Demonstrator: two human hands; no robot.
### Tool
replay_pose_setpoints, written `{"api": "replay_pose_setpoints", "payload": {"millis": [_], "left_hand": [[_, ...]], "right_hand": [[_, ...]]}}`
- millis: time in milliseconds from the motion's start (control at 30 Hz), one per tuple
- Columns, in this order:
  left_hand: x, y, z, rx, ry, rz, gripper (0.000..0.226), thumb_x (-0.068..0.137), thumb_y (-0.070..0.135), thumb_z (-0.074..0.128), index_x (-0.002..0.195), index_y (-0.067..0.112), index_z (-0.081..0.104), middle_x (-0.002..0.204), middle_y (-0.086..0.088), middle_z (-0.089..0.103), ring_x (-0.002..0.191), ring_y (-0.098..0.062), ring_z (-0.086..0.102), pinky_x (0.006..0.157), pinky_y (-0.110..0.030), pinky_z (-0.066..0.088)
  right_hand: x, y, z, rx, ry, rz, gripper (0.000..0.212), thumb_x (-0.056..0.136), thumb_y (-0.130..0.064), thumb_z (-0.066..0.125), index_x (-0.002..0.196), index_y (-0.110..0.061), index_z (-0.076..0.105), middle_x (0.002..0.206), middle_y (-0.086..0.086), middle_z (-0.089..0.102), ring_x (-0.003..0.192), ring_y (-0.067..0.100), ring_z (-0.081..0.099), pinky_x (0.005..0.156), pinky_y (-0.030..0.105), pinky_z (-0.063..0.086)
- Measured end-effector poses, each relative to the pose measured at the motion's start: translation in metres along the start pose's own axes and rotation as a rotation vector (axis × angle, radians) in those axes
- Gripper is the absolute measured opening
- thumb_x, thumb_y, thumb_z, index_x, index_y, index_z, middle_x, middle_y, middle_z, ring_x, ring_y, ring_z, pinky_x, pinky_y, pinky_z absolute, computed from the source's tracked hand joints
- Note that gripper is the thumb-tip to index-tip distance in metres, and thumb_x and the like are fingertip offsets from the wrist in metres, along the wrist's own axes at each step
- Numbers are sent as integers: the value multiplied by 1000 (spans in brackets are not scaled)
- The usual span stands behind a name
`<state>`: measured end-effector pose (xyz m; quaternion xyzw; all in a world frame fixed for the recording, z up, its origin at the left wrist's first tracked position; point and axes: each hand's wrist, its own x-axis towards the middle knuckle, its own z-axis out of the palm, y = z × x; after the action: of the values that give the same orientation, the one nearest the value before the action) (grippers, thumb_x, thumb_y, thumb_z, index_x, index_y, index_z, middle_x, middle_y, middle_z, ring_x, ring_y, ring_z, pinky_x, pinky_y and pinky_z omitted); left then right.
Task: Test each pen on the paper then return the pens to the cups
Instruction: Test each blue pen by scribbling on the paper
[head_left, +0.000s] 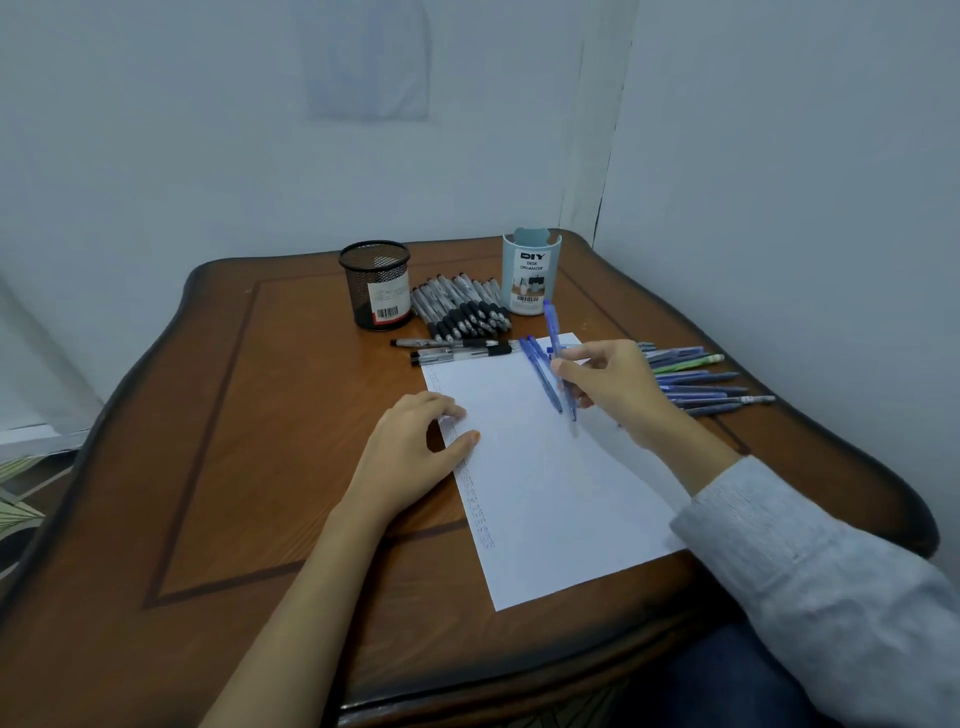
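Note:
A white sheet of paper (550, 483) lies on the wooden table, with rows of small pen marks along its left edge. My left hand (415, 447) rests on that left edge, its fingers curled and touching the sheet. My right hand (613, 384) grips a blue pen (558, 353) upright, tip down on the paper's upper right part. Two more blue pens (540, 371) lie on the paper beside it. A black mesh cup (376, 283) and a light blue cup (530, 275) stand at the back.
A heap of black-and-grey pens (462, 306) lies between the cups, and three more pens (452, 351) lie across just above the paper. Several blue and green pens (696, 379) lie right of my right hand. Walls close in behind and to the right.

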<state>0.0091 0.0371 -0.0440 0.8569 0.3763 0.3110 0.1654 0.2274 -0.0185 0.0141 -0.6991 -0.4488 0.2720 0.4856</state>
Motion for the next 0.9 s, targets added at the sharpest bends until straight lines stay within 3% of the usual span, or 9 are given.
{"api": "replay_pose_setpoints", "payload": {"millis": [133, 267, 467, 533, 633, 700, 800, 900], "left_hand": [[1, -3, 2, -7, -2, -7, 33, 86, 41, 64, 112, 20, 66, 118, 10, 59, 115, -5, 47, 99, -31, 40], [2, -4, 2, -15, -11, -9, 39, 84, 48, 61, 112, 22, 65, 122, 10, 57, 118, -5, 46, 100, -30, 38], [1, -3, 1, -25, -8, -11, 34, 86, 40, 64, 114, 20, 65, 125, 8, 56, 121, -3, 42, 100, -22, 34], [2, -3, 1, -26, -13, -16, 34, 86, 41, 64, 114, 21, 65, 126, 8, 56, 121, -4, 42, 100, -23, 34], [1, -3, 1, -22, -23, -23, 35, 86, 42, 63, 115, 22, 64, 126, 9, 55, 122, -3, 42, 100, -23, 34], [1, -4, 1, -25, -26, -27, 34, 86, 42, 63, 114, 23, 64, 127, 10, 54, 122, -2, 41, 100, -23, 34], [2, -3, 1, -28, -25, -29, 33, 86, 41, 64, 114, 23, 64, 126, 10, 54, 121, -1, 41, 98, -21, 32], [2, -3, 0, -23, -32, -32, 34, 86, 41, 64, 114, 23, 64, 126, 11, 54, 120, -2, 42, 98, -21, 33]], "right_hand": [[30, 1, 4, -246, 51, -50, 19, 87, -16, 69, 101, -3, 73, 80, 6, 67, 64, 15, 56, 59, 26, 46], [47, 4, 13, -419, 24, -73, 21, 85, -11, 70, 102, 1, 73, 98, 13, 71, 78, 17, 55, 63, 20, 36], [55, 9, 19, -486, 5, -102, 24, 85, -16, 72, 96, 5, 73, 92, 17, 72, 73, 17, 53, 65, 22, 40], [57, 10, 17, -456, 17, -102, 25, 86, -18, 71, 99, 3, 73, 96, 14, 72, 75, 17, 54, 67, 29, 44], [69, 12, 4, -463, 89, -104, 18, 90, -12, 65, 100, 1, 73, 106, 11, 70, 83, 17, 57, 66, 25, 45], [81, 15, -8, -520, 124, -118, 15, 91, -8, 62, 99, -2, 73, 107, 11, 70, 89, 20, 62, 77, 26, 50], [95, 20, -22, -646, 61, -132, 15, 91, -11, 62, 102, -12, 73, 106, 7, 71, 96, 22, 63, 91, 39, 52], [100, 24, -27, -792, -32, -190, 23, 94, -14, 59, 114, -13, 70, 115, 6, 65, 114, 24, 50, 97, 40, 45]]}}
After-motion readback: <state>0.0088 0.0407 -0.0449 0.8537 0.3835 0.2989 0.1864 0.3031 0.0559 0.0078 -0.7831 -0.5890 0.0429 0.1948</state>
